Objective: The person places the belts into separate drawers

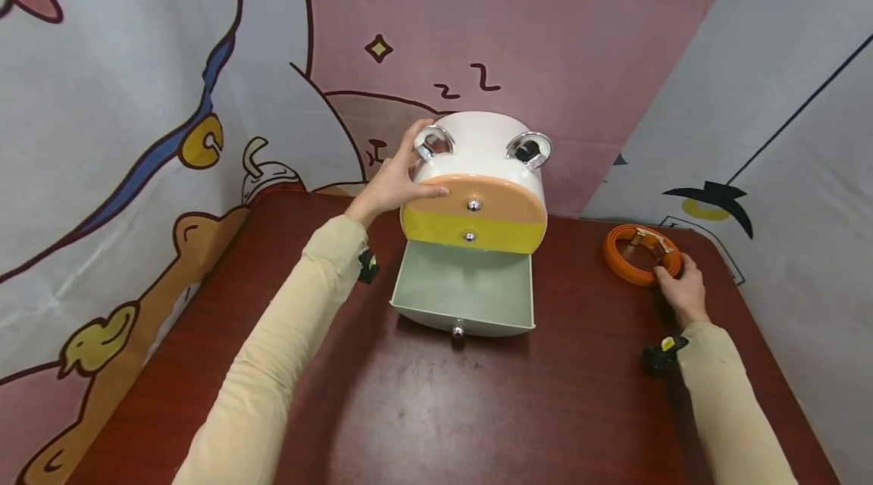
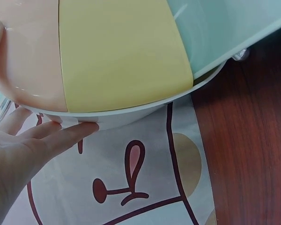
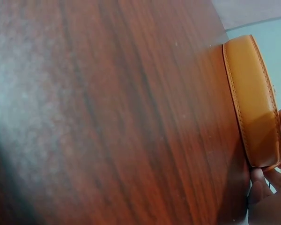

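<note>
A small white drawer cabinet point(image 1: 480, 140) with two chrome-ringed eyes stands at the table's back. Its orange drawer point(image 1: 501, 197) and yellow drawer point(image 1: 436, 229) are closed; the pale green bottom drawer point(image 1: 470, 295) is pulled out, with nothing seen inside. My left hand point(image 1: 392, 182) holds the cabinet's left side, thumb on the orange front, fingers along the white shell point(image 2: 126, 117). To the right, a coiled orange belt point(image 1: 621, 261) lies on the table. My right hand point(image 1: 684, 292) grips its near right edge; in the right wrist view, fingertips touch the belt's stitched band point(image 3: 253, 98).
The dark red wooden table point(image 1: 423, 409) stretches toward me. A cartoon-printed cloth point(image 1: 546, 23) hangs behind it and along both sides. A dark wrist camera point(image 1: 661, 356) sits by the right sleeve, another point(image 1: 368, 267) by the left.
</note>
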`<state>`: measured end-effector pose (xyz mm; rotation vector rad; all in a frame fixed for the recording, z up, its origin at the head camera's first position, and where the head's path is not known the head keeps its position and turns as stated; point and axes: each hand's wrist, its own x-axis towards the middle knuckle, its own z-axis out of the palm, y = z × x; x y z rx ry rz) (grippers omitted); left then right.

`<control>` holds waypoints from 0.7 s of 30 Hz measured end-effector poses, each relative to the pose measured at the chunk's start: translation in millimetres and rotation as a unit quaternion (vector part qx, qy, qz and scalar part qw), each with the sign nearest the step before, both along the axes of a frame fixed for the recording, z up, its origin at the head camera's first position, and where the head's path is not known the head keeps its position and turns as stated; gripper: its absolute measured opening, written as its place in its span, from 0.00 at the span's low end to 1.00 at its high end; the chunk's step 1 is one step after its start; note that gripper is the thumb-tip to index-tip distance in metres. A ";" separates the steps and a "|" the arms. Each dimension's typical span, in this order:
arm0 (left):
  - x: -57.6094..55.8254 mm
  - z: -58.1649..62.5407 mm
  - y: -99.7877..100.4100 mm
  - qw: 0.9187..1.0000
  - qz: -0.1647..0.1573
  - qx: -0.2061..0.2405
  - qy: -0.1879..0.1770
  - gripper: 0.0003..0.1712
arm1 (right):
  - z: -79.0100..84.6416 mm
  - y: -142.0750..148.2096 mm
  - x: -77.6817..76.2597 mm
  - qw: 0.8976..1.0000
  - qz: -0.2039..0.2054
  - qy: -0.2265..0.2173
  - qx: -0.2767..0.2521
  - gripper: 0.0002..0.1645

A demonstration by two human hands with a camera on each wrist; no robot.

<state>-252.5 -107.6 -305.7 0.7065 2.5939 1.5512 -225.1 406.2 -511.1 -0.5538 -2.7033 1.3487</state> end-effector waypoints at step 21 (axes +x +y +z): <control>-3.4 0.5 -3.4 1.000 -0.022 0.013 -0.017 0.62 | -0.6 -6.2 7.7 0.999 -0.032 0.002 0.026 0.43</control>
